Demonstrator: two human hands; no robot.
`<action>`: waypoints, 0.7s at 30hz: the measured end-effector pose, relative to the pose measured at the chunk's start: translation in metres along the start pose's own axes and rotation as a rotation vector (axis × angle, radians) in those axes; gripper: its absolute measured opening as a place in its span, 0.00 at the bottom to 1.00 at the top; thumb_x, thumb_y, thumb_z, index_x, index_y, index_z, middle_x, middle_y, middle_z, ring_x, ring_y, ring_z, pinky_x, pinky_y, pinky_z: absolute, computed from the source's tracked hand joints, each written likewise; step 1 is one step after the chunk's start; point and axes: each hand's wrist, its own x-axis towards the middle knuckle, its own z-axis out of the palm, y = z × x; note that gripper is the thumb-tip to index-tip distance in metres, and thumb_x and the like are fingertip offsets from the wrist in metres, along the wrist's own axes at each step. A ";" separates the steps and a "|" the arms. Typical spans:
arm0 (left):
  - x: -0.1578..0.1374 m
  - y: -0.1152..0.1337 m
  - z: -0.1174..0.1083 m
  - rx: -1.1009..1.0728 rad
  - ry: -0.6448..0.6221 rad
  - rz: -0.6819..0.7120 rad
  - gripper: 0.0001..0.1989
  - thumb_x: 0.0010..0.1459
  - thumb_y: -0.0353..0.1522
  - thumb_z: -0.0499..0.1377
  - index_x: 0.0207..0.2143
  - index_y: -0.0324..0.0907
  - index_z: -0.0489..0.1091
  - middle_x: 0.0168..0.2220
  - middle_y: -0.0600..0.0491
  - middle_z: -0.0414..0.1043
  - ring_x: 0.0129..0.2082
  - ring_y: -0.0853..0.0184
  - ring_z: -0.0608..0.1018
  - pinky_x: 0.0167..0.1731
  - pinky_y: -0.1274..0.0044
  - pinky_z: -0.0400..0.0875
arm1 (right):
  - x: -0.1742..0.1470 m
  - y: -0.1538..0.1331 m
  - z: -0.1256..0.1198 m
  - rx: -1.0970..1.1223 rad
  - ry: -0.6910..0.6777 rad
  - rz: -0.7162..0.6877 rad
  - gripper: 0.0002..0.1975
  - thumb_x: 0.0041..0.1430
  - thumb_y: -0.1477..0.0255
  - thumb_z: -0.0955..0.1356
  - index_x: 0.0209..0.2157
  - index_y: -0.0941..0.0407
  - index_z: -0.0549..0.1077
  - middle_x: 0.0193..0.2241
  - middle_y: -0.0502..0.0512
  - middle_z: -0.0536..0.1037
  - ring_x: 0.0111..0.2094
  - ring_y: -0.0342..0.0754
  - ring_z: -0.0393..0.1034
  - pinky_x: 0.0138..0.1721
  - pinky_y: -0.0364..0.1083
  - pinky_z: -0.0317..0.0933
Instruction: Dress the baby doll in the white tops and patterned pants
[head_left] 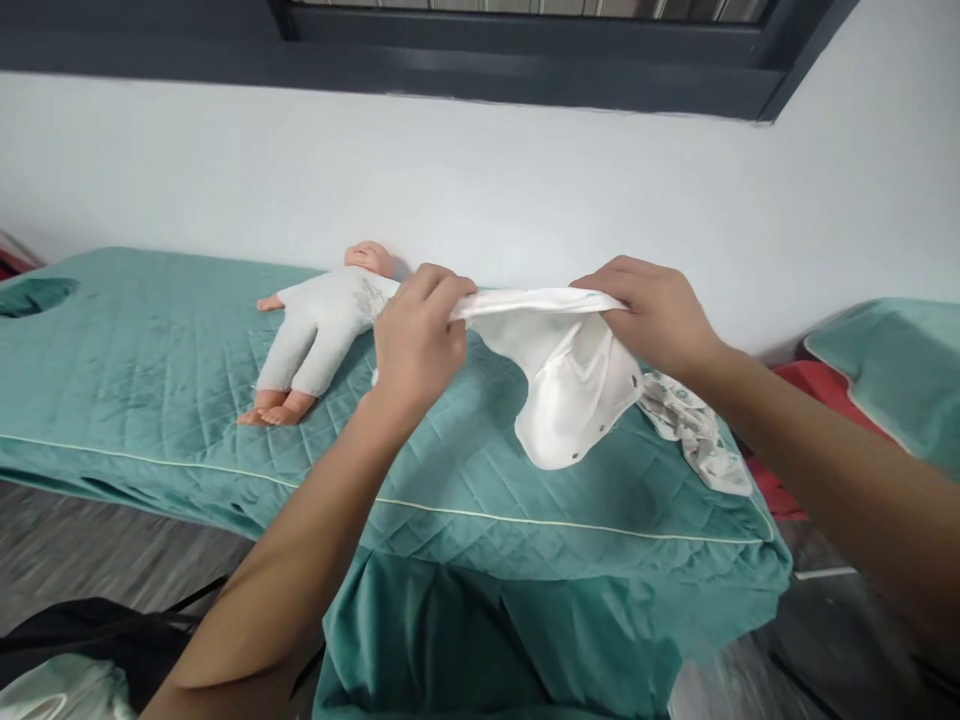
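Cloth (559, 400) above green bed (165, 350) beside wall (225, 165)

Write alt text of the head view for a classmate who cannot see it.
A person's left hand and right hand hold a white cloth by its top edge above a green quilted cover. On it, a doll lies at left and a crumpled patterned cloth at right.

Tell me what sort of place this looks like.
Perhaps an indoor baby-care practice room, though I can't be certain. A baby doll lies on a padded bed with a green quilted cover, and the left hand and right hand hold a white cloth.
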 end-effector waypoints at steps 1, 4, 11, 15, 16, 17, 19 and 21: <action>0.000 -0.004 -0.001 -0.036 0.036 -0.007 0.12 0.61 0.24 0.53 0.43 0.45 0.71 0.45 0.52 0.75 0.47 0.64 0.75 0.46 0.74 0.70 | -0.004 0.003 -0.006 0.027 -0.001 0.007 0.20 0.57 0.79 0.62 0.46 0.51 0.80 0.43 0.51 0.80 0.46 0.51 0.74 0.49 0.50 0.66; 0.003 -0.013 -0.004 -0.164 0.089 -0.067 0.11 0.61 0.25 0.53 0.42 0.44 0.71 0.42 0.53 0.76 0.45 0.66 0.76 0.50 0.74 0.70 | -0.016 0.007 -0.021 0.100 -0.017 0.078 0.20 0.55 0.78 0.63 0.45 0.51 0.80 0.44 0.51 0.81 0.46 0.51 0.75 0.48 0.50 0.68; 0.002 -0.014 -0.026 -0.387 -0.004 -0.302 0.09 0.59 0.28 0.57 0.41 0.42 0.74 0.41 0.54 0.79 0.42 0.68 0.76 0.47 0.76 0.71 | -0.046 0.010 -0.038 0.173 0.091 0.473 0.15 0.58 0.74 0.64 0.41 0.53 0.81 0.41 0.54 0.82 0.41 0.51 0.75 0.44 0.51 0.68; 0.000 -0.026 -0.036 -0.318 -0.348 -0.427 0.10 0.60 0.37 0.59 0.40 0.44 0.77 0.39 0.56 0.80 0.40 0.66 0.77 0.44 0.76 0.71 | -0.054 0.021 -0.035 0.190 0.063 0.599 0.12 0.59 0.69 0.67 0.41 0.53 0.80 0.40 0.54 0.82 0.41 0.51 0.74 0.44 0.50 0.67; 0.001 -0.031 -0.034 -0.257 -0.457 -0.437 0.13 0.60 0.41 0.60 0.41 0.46 0.78 0.40 0.55 0.80 0.41 0.64 0.78 0.44 0.75 0.71 | -0.054 0.027 -0.030 0.195 0.018 0.617 0.11 0.58 0.68 0.67 0.41 0.53 0.80 0.40 0.54 0.82 0.41 0.51 0.74 0.44 0.50 0.67; 0.001 -0.037 -0.030 -0.173 -0.565 -0.438 0.15 0.59 0.44 0.60 0.43 0.47 0.78 0.42 0.54 0.80 0.42 0.62 0.78 0.44 0.74 0.72 | -0.054 0.032 -0.023 0.191 -0.037 0.626 0.11 0.58 0.68 0.67 0.40 0.53 0.80 0.40 0.53 0.82 0.41 0.52 0.74 0.44 0.50 0.67; -0.002 -0.046 -0.017 0.054 -0.717 -0.425 0.18 0.57 0.46 0.61 0.45 0.47 0.77 0.44 0.50 0.80 0.45 0.56 0.79 0.46 0.71 0.72 | -0.054 0.042 -0.004 0.148 -0.162 0.622 0.11 0.59 0.68 0.67 0.40 0.53 0.80 0.41 0.53 0.82 0.43 0.54 0.75 0.47 0.51 0.67; -0.010 -0.048 0.002 0.314 -0.736 -0.387 0.18 0.60 0.43 0.59 0.47 0.44 0.75 0.46 0.45 0.79 0.48 0.50 0.78 0.47 0.65 0.72 | -0.056 0.046 0.023 0.051 -0.234 0.595 0.14 0.61 0.71 0.65 0.45 0.54 0.79 0.45 0.55 0.81 0.48 0.55 0.74 0.52 0.54 0.65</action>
